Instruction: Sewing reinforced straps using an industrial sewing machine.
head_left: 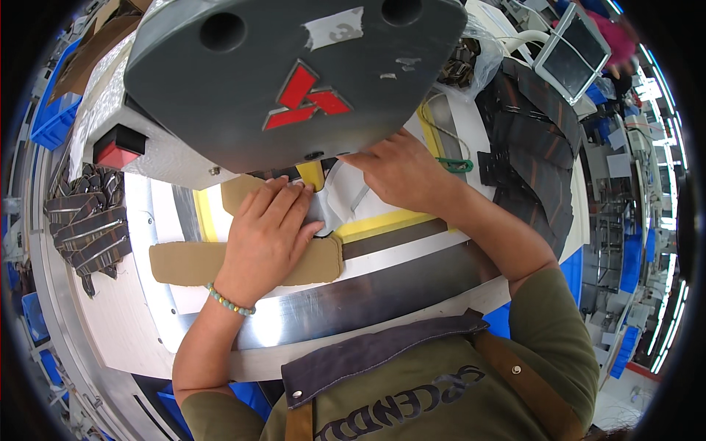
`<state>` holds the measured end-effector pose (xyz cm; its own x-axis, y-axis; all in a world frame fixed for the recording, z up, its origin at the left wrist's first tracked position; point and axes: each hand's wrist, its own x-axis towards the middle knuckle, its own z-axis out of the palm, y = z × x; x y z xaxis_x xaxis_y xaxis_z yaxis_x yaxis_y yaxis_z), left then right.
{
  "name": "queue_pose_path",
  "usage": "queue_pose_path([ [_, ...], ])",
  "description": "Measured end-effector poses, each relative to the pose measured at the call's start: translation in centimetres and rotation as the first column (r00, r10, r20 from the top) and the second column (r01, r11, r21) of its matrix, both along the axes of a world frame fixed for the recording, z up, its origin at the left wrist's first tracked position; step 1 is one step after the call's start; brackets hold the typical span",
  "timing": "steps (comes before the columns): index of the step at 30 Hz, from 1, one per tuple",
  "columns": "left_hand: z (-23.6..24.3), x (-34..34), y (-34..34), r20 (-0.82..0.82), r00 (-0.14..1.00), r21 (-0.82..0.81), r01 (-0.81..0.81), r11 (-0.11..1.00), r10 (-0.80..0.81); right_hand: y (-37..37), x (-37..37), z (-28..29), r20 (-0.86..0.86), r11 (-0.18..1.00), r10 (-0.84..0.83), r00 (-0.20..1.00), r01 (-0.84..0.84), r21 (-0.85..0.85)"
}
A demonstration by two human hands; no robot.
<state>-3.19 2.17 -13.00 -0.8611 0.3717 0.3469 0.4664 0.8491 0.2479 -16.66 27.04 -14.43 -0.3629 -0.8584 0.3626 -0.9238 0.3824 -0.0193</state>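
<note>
My left hand (pixel 268 224) lies flat, fingers stretched out and close together, on the work plate beneath the sewing machine head (pixel 243 81). Under its wrist is a tan pad (pixel 187 263). A grey metal piece (pixel 334 206) shows beside its fingertips and thumb. My right hand (pixel 401 173) is curled at the lower edge of the machine's dark grey cover, pointing left. Some of its fingers are behind the cover, and whatever they grip is hidden. A small green tool (pixel 454 165) lies close to the right wrist.
Dark striped fabric pieces (pixel 533 147) are stacked at the right; more striped pieces (pixel 88 228) lie heaped at the left. Yellow tape (pixel 382 225) borders the plate. A control screen (pixel 573 55) stands far right. Blue bins (pixel 55 121) are at the far left.
</note>
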Motion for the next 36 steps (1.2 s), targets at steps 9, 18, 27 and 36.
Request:
queue_pose_path([
  [9,0.0,-0.1,-0.1,0.004,1.0,0.001,-0.002,1.0,0.002,-0.1,-0.1,0.2,0.004,1.0,-0.008,1.0,0.009,-0.007],
  [18,-0.1,0.1,0.0,0.004,1.0,-0.012,-0.013,1.0,0.013,0.0,0.0,-0.1,0.012,1.0,-0.002,1.0,0.002,-0.023],
  [27,9.0,7.6,1.4,-0.482,0.875,0.435,0.203,0.877,0.037,0.1,-0.4,-0.1,0.006,0.999,0.026,1.0,-0.026,-0.041],
  [36,12.0,12.9,-2.5,-0.635,0.752,0.527,0.59,0.612,-0.178,-0.1,-0.1,0.0,0.044,0.995,0.04,0.998,-0.036,-0.092],
])
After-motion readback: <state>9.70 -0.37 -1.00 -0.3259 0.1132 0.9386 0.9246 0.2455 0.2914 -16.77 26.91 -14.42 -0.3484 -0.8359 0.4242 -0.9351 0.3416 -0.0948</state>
